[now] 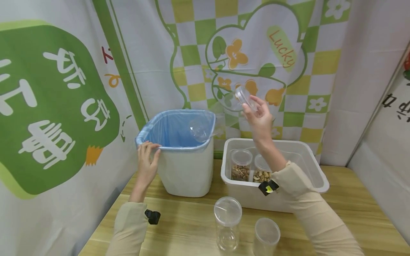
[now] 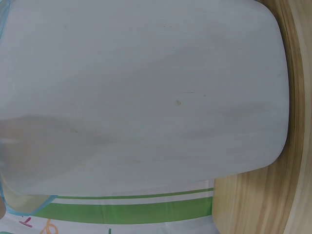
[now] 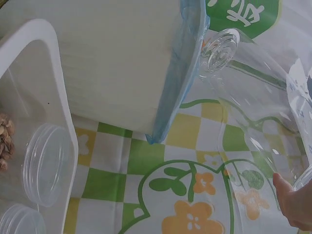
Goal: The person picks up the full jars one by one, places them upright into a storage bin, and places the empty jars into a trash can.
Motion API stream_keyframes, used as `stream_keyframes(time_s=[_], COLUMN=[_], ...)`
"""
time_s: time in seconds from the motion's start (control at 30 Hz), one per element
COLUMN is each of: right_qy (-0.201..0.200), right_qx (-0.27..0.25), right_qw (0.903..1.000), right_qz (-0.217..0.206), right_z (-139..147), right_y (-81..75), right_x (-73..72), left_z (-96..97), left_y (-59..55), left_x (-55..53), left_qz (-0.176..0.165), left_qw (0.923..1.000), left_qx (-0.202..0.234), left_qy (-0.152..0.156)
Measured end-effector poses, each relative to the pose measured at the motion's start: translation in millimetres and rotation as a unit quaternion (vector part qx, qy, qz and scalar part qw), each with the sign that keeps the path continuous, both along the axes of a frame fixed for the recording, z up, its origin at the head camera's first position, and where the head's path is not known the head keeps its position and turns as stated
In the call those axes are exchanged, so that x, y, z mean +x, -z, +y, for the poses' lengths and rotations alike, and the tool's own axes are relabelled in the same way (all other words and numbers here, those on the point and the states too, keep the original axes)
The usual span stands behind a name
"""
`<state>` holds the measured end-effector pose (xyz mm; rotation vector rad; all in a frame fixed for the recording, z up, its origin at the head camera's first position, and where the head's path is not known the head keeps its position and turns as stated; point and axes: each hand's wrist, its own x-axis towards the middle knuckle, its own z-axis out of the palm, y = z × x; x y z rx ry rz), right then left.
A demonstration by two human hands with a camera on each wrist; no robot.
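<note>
My right hand [image 1: 260,119] pinches a clear plastic jar [image 3: 258,107] near its ringed end. The jar is tilted, with its round base over the rim of the trash bin [image 1: 185,170]. That white bin has a blue liner [image 1: 166,129] folded over its edge. At the near left corner, my left hand [image 1: 147,163] grips the rim, fingers over the liner and thumb outside. The left wrist view is mostly filled by the bin's wall [image 2: 161,97], so the left fingers are largely hidden there.
Right of the bin stands a white tub [image 1: 320,183] holding a lidded jar of walnuts [image 1: 241,172] and a lidded jar of cashews [image 1: 262,176]. Nearer me are a tall clear jar [image 1: 228,217] and another clear jar [image 1: 267,234]. A printed curtain [image 1: 198,71] hangs behind.
</note>
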<state>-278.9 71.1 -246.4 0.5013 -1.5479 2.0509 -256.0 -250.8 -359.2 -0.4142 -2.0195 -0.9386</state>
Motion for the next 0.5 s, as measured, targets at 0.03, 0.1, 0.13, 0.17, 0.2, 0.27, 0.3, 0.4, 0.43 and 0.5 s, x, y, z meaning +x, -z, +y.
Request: stream_keyframes(time_s=[0.03, 0.1, 0.13, 0.17, 0.2, 0.27, 0.3, 0.4, 0.43, 0.5], right_qy=[0.003, 0.004, 0.004, 0.004, 0.003, 0.000, -0.003, -0.011, -0.014, -0.014], right_qx=[0.007, 0.016, 0.021, 0.028, 0.033, 0.042, 0.047, 0.058, 0.062, 0.075], right_qw=[1.0000, 0.9998, 0.9997, 0.9995, 0.9993, 0.9989, 0.9986, 0.9979, 0.9976, 0.9967], right_qz=[-0.002, -0.005, -0.007, -0.011, -0.015, -0.022, -0.025, -0.027, -0.027, -0.028], right_z=[-2.9, -8.6, -11.4, -14.0, -16.8, -22.2, -25.0, -33.2, -35.9, -41.1], right_y=[0.0, -0.1, 0.0, 0.1, 0.3, 0.6, 0.8, 1.6, 2.0, 3.4], right_x=[-0.8, -2.5, -3.3, -4.1, -5.1, -6.9, -7.5, -8.4, -8.6, -8.4], left_z=[0.0, 0.2, 0.3, 0.4, 0.6, 0.7, 0.7, 0.6, 0.4, 0.1], left_y=[0.0, -0.1, -0.2, -0.2, -0.3, -0.2, -0.2, 0.0, 0.1, 0.2], left_x=[0.0, 0.2, 0.2, 0.2, 0.1, -0.1, -0.2, -0.3, -0.4, -0.3], left_qz=[0.000, 0.000, -0.002, -0.003, -0.004, -0.006, -0.007, -0.007, -0.008, -0.009], left_qw=[1.0000, 1.0000, 1.0000, 1.0000, 1.0000, 1.0000, 1.0000, 1.0000, 1.0000, 1.0000], left_qx=[0.000, -0.001, -0.001, -0.001, -0.001, -0.001, -0.001, 0.000, 0.000, 0.001], left_qy=[0.000, -0.001, -0.001, -0.001, -0.001, 0.000, 0.000, -0.001, -0.002, -0.002])
